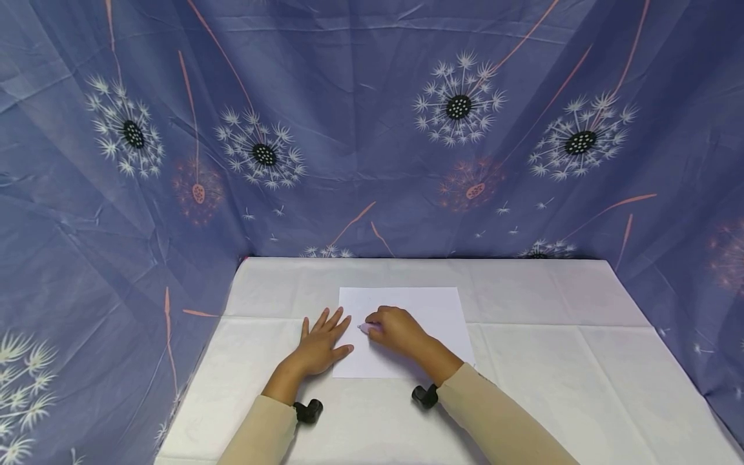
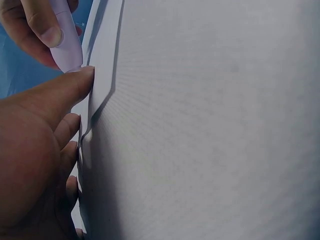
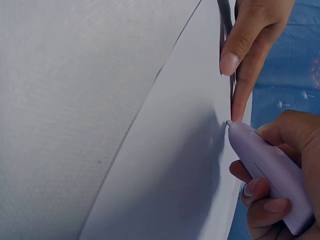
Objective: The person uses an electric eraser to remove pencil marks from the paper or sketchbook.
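A white sheet of paper [image 1: 433, 310] lies on the white-covered table. My left hand [image 1: 321, 345] rests with spread fingers across the sheet's left edge; the thumb and index finger reach onto it. Over the middle of the paper, my right hand [image 1: 398, 330] grips a lilac pen-shaped tool [image 3: 270, 172] with a plump body and a small narrow tip. The tip points left, at the paper close to the left hand's fingers. In the right wrist view, thumb and curled fingers wrap the tool's body. Its exact kind cannot be told. No mark on the paper is visible.
The table [image 1: 540, 368] has a creased white cover. Blue cloth with a dandelion print [image 1: 360, 129] hangs behind and at both sides. A small black camera [image 1: 309, 411] sits at the left wrist, another black camera [image 1: 425, 396] at the right.
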`<state>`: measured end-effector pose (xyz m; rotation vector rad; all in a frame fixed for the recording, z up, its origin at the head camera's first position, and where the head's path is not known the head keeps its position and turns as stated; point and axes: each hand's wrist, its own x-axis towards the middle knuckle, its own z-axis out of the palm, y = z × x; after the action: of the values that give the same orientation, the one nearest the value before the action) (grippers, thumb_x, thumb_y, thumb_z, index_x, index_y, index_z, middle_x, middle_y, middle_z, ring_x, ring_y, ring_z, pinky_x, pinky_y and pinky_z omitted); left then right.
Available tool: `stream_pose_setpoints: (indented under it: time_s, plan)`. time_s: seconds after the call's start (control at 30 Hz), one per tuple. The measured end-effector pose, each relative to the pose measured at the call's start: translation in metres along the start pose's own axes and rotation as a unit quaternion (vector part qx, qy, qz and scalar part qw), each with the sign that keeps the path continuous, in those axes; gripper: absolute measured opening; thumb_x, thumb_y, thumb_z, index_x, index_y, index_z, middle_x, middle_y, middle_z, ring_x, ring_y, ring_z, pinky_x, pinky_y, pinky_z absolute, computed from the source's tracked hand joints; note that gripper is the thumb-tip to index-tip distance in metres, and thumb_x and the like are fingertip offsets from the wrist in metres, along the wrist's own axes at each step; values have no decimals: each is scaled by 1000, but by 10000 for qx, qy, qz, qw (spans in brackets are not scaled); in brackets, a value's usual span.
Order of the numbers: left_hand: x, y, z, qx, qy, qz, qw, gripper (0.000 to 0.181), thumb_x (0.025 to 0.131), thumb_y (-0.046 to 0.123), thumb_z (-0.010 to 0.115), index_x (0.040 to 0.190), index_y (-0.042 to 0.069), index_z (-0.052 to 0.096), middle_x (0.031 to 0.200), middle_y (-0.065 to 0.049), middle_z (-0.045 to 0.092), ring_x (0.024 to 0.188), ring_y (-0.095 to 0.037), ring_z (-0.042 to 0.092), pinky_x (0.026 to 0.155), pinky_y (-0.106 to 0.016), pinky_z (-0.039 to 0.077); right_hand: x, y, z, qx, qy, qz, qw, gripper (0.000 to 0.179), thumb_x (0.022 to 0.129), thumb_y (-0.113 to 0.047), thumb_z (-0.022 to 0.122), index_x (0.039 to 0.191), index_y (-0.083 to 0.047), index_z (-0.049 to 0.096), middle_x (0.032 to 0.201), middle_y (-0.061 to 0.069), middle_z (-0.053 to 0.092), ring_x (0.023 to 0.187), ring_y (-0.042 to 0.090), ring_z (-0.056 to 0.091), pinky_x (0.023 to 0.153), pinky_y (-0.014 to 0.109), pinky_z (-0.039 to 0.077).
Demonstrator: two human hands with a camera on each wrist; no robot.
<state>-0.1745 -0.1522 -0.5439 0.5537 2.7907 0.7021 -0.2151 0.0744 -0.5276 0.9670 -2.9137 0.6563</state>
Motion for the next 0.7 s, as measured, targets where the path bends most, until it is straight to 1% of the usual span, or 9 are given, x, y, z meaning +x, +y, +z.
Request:
stream_pose_setpoints:
  time_s: [0.2,0.3,0.4,0.57,0.7]
  plan:
    - [1,-4,4,-114,18,6,9999,67,101,40,58,158,12,36,170,-13,20,157,-44,9,117,-76,-4,3,3,1,-168,234,46,9996,21,93,-20,71,110,-10,78,96,3,75,89,19,73,85,35,59]
    - [3,-8,9,-112,53,0,9999,68,101,42,57,159,14,34,170,-11,18,158,-42,7,117,-75,-5,4,6,1,-226,333,89,9991,21,92,-19,71,110,-10,78,96,3,75,89,20,73,85,35,59]
    - [5,-12,12,-77,62,-41,9999,69,101,45,55,160,17,32,171,-7,16,159,-38,5,118,-74,-6,4,7,1,-222,326,103,9992,20,92,-19,72,109,-10,78,95,2,75,89,19,73,85,35,59]
    - [3,-8,8,-130,24,-38,9999,68,101,42,57,159,15,34,171,-10,18,158,-41,7,118,-75,-6,2,5,-2,-62,237,-30,9997,20,91,-19,74,108,-9,78,94,3,74,86,19,72,83,36,59]
    - [2,-4,4,-101,-55,-97,9999,67,102,42,57,159,14,35,171,-10,18,158,-40,6,118,-75,-5,2,5,-1,-162,289,-35,9994,20,91,-18,73,108,-9,78,93,3,74,85,18,71,82,35,59]
